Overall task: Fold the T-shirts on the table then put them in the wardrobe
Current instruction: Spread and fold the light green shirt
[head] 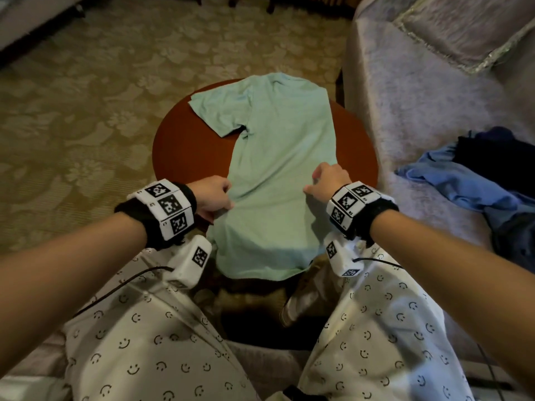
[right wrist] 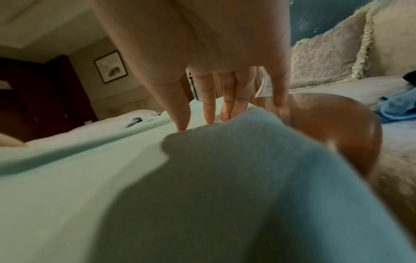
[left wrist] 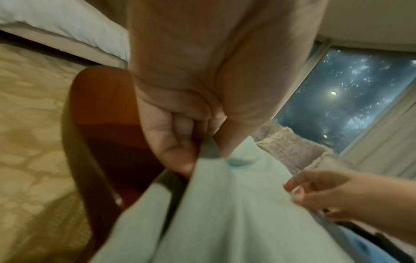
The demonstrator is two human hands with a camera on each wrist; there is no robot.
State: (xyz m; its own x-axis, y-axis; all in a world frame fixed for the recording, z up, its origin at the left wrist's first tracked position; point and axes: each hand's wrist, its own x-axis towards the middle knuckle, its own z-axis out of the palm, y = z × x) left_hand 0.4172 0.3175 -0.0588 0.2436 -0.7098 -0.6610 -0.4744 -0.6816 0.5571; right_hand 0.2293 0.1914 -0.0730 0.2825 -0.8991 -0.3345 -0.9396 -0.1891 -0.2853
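Observation:
A mint-green T-shirt (head: pixel 278 157) lies lengthwise on a small round red-brown table (head: pixel 185 146), its right side folded in, its left sleeve spread flat and its hem hanging over the near edge. My left hand (head: pixel 215 198) pinches the shirt's left edge (left wrist: pixel 209 153) between thumb and curled fingers. My right hand (head: pixel 324 180) rests on the shirt's right side with straight fingers (right wrist: pixel 209 110) pressing the cloth (right wrist: pixel 112 160) down. The wardrobe (right wrist: pixel 45 99) shows as dark wood at the far left of the right wrist view.
A bed with a grey cover (head: pixel 419 96) stands right of the table, with a pile of blue and dark clothes (head: pixel 477 183) on it. Patterned carpet (head: pixel 72 111) lies to the left. My knees in smiley-print trousers (head: pixel 144 342) sit close under the table's near edge.

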